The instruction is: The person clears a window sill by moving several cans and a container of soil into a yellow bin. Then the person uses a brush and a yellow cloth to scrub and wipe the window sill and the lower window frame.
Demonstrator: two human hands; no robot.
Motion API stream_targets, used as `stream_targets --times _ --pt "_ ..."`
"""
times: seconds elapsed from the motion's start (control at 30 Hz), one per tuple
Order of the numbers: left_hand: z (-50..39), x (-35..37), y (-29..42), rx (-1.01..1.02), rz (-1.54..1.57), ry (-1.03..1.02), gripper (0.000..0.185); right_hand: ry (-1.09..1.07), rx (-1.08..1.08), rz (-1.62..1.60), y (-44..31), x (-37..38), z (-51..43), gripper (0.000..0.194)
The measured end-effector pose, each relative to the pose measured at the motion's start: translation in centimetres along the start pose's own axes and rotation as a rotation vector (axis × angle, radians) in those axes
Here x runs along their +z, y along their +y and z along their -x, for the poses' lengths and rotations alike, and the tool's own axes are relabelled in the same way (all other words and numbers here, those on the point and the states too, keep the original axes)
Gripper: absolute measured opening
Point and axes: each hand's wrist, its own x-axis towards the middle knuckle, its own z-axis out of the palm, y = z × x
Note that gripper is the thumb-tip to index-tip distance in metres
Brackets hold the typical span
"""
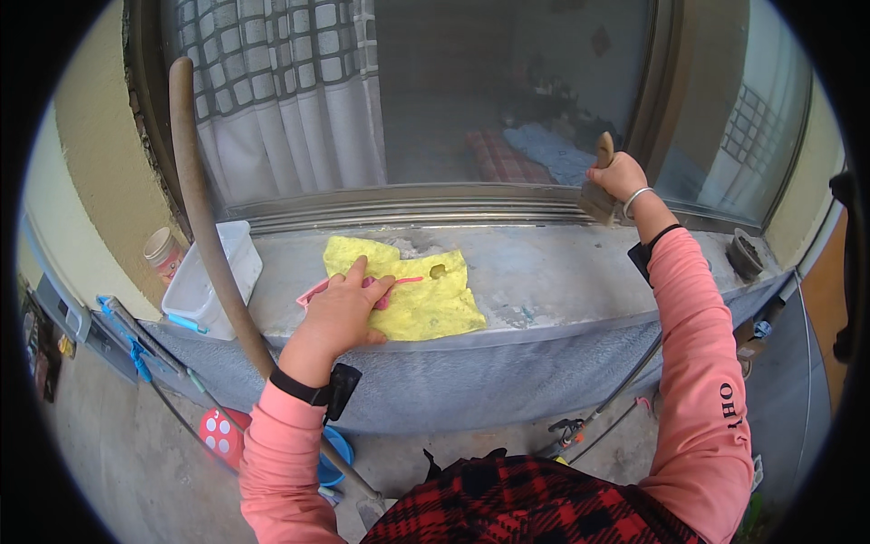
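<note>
My right hand [620,178] grips the wooden handle of a flat brush [598,204], its bristles pointing down at the right part of the metal window track [421,212]. On the concrete sill [550,279], my left hand [346,302] lies with spread fingers on a yellow cloth [435,306] that has a hole in it. A pink item [314,291] shows partly from beneath that hand; the hand hides the rest, so I cannot tell what it is.
A clear plastic box [234,265] and a lidded jar [163,253] stand at the sill's left end. A long wooden handle [204,204] leans across in front of the box. A small dark container [745,256] sits at the right end. Below are a blue basin [338,457] and several poles.
</note>
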Motion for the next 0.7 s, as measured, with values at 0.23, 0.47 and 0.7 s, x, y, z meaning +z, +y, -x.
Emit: stream_targets --times 0.23,0.47,0.7 --pt "-0.8 -0.1 -0.7 0.050 0.057 0.017 0.040 -0.187 0.023 -0.777 -6.2 1.2 1.7 0.015" --pt "6.2 1.7 -0.2 -0.029 0.266 0.736 0.024 -0.372 -0.257 -0.871 -20.8 7.0 3.7 0.012" --pt "12.2 3.8 -0.7 -0.253 0.774 0.880 0.024 -0.729 -0.372 -0.908 -31.1 15.4 6.1 0.012"
